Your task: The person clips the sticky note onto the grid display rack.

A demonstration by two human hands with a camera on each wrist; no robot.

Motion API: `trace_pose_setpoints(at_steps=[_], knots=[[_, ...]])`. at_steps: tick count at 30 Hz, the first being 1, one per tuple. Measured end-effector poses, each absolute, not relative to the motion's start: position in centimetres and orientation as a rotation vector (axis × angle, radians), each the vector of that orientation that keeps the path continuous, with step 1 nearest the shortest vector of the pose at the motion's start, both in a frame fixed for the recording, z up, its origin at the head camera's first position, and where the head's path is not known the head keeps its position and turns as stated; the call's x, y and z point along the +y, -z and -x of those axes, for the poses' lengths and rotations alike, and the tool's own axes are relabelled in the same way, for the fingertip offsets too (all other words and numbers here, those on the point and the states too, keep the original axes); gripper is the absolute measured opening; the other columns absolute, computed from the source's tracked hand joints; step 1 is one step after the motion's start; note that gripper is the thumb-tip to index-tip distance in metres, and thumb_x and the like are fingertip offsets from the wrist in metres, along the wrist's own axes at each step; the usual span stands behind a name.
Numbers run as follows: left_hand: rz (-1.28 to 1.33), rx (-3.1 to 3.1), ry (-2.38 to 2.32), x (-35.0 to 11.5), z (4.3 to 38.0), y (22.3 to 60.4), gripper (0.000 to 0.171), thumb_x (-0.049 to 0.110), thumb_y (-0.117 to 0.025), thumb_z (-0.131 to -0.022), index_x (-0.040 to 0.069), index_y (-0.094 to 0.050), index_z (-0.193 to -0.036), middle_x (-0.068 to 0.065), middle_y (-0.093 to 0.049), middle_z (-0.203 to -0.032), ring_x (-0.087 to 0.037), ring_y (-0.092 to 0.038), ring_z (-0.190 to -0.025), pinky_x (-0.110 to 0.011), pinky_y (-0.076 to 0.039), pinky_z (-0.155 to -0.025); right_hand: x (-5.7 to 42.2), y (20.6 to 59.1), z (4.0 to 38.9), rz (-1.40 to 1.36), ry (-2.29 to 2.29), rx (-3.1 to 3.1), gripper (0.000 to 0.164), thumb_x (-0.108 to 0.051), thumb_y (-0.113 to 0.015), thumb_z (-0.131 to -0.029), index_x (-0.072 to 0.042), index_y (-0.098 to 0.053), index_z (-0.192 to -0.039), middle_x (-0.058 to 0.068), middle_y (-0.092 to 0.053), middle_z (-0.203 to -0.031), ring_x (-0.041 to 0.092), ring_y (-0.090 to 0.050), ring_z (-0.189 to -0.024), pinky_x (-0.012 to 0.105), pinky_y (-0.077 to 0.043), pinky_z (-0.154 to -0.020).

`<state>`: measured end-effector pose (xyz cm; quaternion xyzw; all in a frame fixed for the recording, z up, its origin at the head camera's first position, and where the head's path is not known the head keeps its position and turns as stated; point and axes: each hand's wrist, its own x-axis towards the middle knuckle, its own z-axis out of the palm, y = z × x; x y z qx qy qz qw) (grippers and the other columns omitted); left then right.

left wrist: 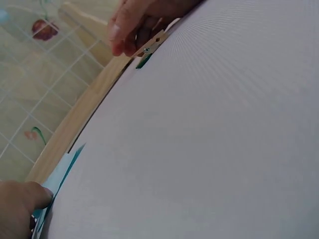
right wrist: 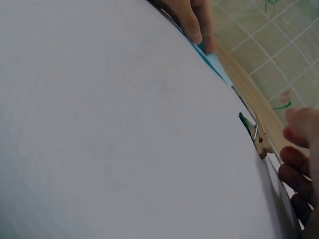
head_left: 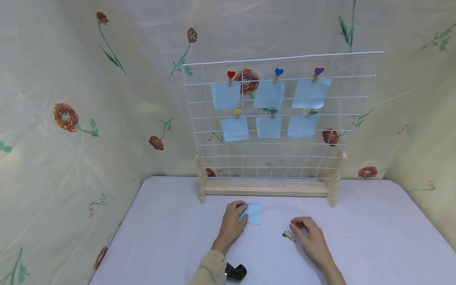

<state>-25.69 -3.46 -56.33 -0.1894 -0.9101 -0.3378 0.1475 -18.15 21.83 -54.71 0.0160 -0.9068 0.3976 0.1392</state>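
Note:
On the white table, a light blue paper sheet (head_left: 254,214) lies in front of the wire grid stand. My left hand (head_left: 233,221) rests on its left side, with the thumb spread from the fingers. In the right wrist view, that thumb and a finger are right at the blue paper (right wrist: 215,63). To the right, a small wooden clothespin (head_left: 289,236) with a dark green end lies on the table. Beside it is my right hand (head_left: 309,237), its fingers loosely bent. The left wrist view shows the clothespin (left wrist: 149,49) just below these fingers, outside their grasp.
Behind the hands stands a white wire grid (head_left: 270,152) in a wooden base (head_left: 267,190). Two rows of blue sheets (head_left: 226,97) hang from it on heart-topped clips (head_left: 279,72). Flower-patterned cloth (head_left: 117,158) surrounds the table (head_left: 160,221). A black device (head_left: 236,272) sits at the left wrist.

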Motion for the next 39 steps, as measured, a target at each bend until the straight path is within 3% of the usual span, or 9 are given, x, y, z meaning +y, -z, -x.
trace_pose_setpoints(at_steps=[5, 9, 13, 17, 21, 25, 33, 39], knots=[[0.532, -2.604, 1.005, -4.0, 25.2, 56.8, 0.034, 0.014, -0.066, -0.086, 0.009, -0.063, -0.120, -0.003, -0.058, -0.125, -0.022, -0.052, -0.117, -0.036, -0.045, -0.100, 21.2, 55.5, 17.3, -0.108, -1.070, -2.599, 0.024, -0.032, -0.065, -0.089, -0.014, -0.063, -0.105, 0.000, -0.061, -0.103, 0.017, -0.051, -0.101, 0.042, -0.039, -0.088], [0.476, -2.587, 1.151, -4.5, 24.4, 56.9, 0.035, 0.012, -0.066, -0.086, 0.010, -0.063, -0.121, -0.002, -0.058, -0.125, -0.021, -0.054, -0.118, -0.036, -0.046, -0.100, 20.8, 55.6, 16.6, -0.140, -1.022, -2.602, 0.024, -0.026, -0.074, -0.081, -0.014, -0.065, -0.101, 0.003, -0.060, -0.104, 0.024, -0.052, -0.102, 0.047, -0.038, -0.086], [0.407, -2.527, 1.307, -4.7, 23.9, 56.8, 0.032, 0.009, -0.067, -0.085, 0.011, -0.065, -0.118, 0.000, -0.061, -0.121, -0.019, -0.058, -0.115, -0.033, -0.047, -0.099, 20.7, 55.5, 16.2, -0.173, -0.952, -2.614, 0.022, -0.026, -0.078, -0.077, -0.017, -0.066, -0.094, 0.002, -0.059, -0.102, 0.024, -0.052, -0.100, 0.045, -0.039, -0.082], [0.378, -2.430, 1.445, -4.8, 23.9, 56.5, 0.028, 0.004, -0.067, -0.084, 0.012, -0.068, -0.111, -0.001, -0.063, -0.114, -0.015, -0.063, -0.103, -0.024, -0.052, -0.090, 20.6, 55.1, 16.0, -0.209, -0.895, -2.613, 0.021, -0.029, -0.080, -0.074, -0.021, -0.067, -0.089, -0.001, -0.058, -0.100, 0.022, -0.051, -0.097, 0.044, -0.039, -0.081], [0.337, -2.360, 1.564, -4.9, 24.4, 56.3, 0.027, 0.002, -0.068, -0.083, 0.013, -0.068, -0.108, -0.002, -0.064, -0.109, -0.012, -0.064, -0.092, -0.016, -0.053, -0.079, 20.5, 54.8, 16.3, -0.261, -0.860, -2.590, 0.021, -0.023, -0.081, -0.072, -0.021, -0.066, -0.087, -0.002, -0.057, -0.099, 0.021, -0.050, -0.095, 0.043, -0.038, -0.079], [0.258, -2.315, 1.674, -5.0, 24.8, 56.2, 0.028, 0.000, -0.069, -0.081, 0.015, -0.068, -0.105, -0.002, -0.064, -0.107, -0.013, -0.065, -0.090, -0.015, -0.054, -0.076, 20.5, 54.8, 16.5, -0.264, -0.857, -2.581, 0.021, -0.018, -0.081, -0.071, -0.020, -0.066, -0.085, -0.002, -0.058, -0.096, 0.019, -0.050, -0.093, 0.041, -0.039, -0.079], [0.139, -2.211, 1.892, -4.7, 25.2, 56.1, 0.027, 0.001, -0.069, -0.082, 0.015, -0.063, -0.105, -0.005, -0.064, -0.108, -0.015, -0.066, -0.093, -0.019, -0.055, -0.078, 21.0, 55.2, 16.9, -0.220, -0.908, -2.527, 0.014, -0.015, -0.077, -0.078, -0.021, -0.065, -0.083, -0.006, -0.063, -0.090, 0.015, -0.054, -0.090, 0.035, -0.042, -0.079], [0.078, -2.089, 2.015, -4.5, 25.7, 55.8, 0.033, 0.001, -0.069, -0.081, 0.013, -0.059, -0.110, -0.008, -0.062, -0.104, -0.018, -0.065, -0.092, -0.020, -0.054, -0.079, 21.5, 55.1, 17.2, -0.148, -1.042, -2.540, 0.006, -0.021, -0.063, -0.091, -0.018, -0.063, -0.097, -0.014, -0.066, -0.086, -0.002, -0.059, -0.084, 0.012, -0.042, -0.080]])
